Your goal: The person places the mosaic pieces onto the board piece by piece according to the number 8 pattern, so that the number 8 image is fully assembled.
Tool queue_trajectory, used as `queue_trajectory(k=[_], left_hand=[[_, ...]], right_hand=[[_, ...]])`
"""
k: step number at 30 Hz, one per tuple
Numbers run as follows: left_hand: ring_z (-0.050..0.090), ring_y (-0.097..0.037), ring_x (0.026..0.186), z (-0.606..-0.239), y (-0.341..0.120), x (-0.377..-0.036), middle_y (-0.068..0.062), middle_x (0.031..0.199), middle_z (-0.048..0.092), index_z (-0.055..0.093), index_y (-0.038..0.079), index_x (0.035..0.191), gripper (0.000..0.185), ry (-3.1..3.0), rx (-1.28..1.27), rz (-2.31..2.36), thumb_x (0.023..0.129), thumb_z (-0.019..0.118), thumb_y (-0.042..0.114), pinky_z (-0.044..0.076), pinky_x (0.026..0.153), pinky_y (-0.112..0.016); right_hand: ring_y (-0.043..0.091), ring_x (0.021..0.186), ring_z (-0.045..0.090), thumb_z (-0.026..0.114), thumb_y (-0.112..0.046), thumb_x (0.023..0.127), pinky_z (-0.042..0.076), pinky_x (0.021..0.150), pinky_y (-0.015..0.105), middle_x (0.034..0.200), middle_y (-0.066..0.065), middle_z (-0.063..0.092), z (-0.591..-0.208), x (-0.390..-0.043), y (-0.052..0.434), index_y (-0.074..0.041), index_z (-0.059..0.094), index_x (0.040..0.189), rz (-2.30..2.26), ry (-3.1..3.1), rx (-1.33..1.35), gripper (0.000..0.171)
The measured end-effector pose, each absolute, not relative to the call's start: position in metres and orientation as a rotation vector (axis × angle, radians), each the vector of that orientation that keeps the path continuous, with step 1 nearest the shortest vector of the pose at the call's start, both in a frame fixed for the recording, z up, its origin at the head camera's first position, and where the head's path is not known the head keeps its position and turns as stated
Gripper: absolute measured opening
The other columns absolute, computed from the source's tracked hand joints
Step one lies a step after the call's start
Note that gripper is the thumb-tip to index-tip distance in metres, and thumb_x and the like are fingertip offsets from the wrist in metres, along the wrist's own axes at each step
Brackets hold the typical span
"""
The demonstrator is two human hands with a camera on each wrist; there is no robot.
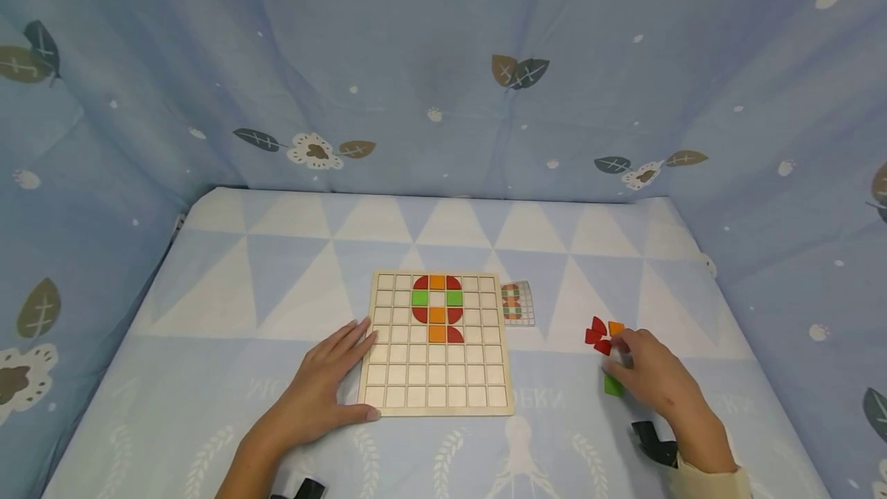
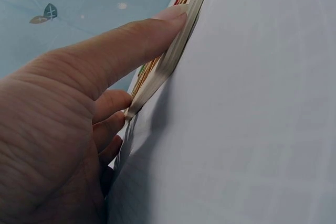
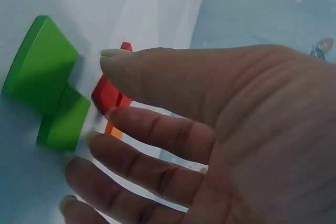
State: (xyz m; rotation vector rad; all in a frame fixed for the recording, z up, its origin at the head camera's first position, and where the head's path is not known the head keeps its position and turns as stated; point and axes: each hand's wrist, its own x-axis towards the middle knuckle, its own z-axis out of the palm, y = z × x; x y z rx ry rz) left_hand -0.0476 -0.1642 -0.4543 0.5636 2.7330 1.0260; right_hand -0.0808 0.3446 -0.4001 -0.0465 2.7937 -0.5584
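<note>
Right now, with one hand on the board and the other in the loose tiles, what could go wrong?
1. The right hand reaches into a tight cluster of red tiles and green tiles; its fingers could scatter neighbours while taking one.
2. The left hand only rests flat against the wooden grid board; a nudge might shift the board and unseat the placed tiles.
3. The pattern card lies partly tucked beside the board and could get covered.
</note>
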Motion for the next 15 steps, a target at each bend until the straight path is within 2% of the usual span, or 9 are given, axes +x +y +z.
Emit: queue_trajectory(k=[7,15], left_hand=[[0.016,-0.030,0.158,-0.4547,-0.1640,-0.0479,0.001,0.174,0.021,0.036,0.015,0.164,0.113,2.730,0.553,1.014,0.073,0.093,0.047,0.016,0.118,-0.062],[0.016,-0.030,0.158,-0.4546,-0.1635,-0.0482,0.000,0.174,0.021,0.037,0.015,0.164,0.113,2.730,0.554,1.018,0.072,0.094,0.044,0.016,0.118,-0.062]], right_hand=[[0.026,0.088,0.057,0.080,-0.009,0.088,0.055,0.084,0.054,0.097,0.010,0.061,-0.4016,-0.0794,0.3505,0.004,0.065,0.106,-0.544,2.719,0.009,0.026],[0.027,0.088,0.056,0.078,-0.007,0.090,0.055,0.084,0.051,0.095,0.009,0.062,-0.4023,-0.0810,0.3522,0.005,0.064,0.105,-0.604,2.727,0.086,0.024]])
